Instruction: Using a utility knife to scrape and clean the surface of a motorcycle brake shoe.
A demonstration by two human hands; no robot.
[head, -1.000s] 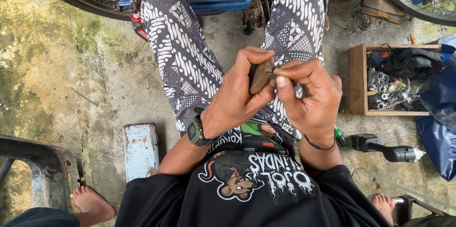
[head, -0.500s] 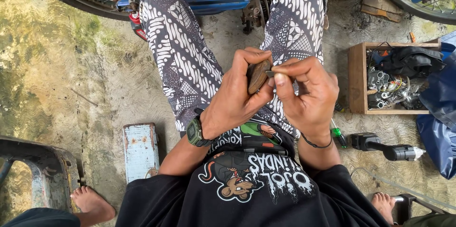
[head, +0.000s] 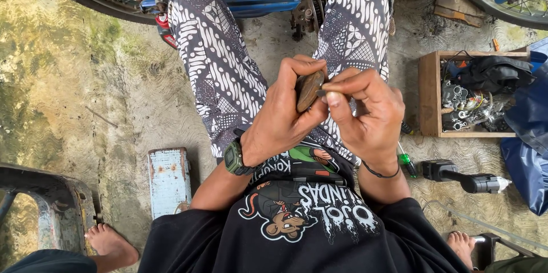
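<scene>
Hardly moved since a second ago: brown part (head: pixel 309 90) still gripped in left hand (head: pixel 283 114) above the lap, right hand (head: pixel 365 114) pinched narrow against its edge. One smooth, rounded, rusty-looking piece. One wooden box (head: pixel 429 96) of tangled metal bits, one pale blue metal block (head: pixel 169 180), two spoked wheels.

Black printed T-shirt (head: pixel 297 221), grey-and-white batik trousers (head: pixel 220 73), dark green wristwatch (head: pixel 233 158), thin black bracelet (head: pixel 381 173); barefoot.
</scene>
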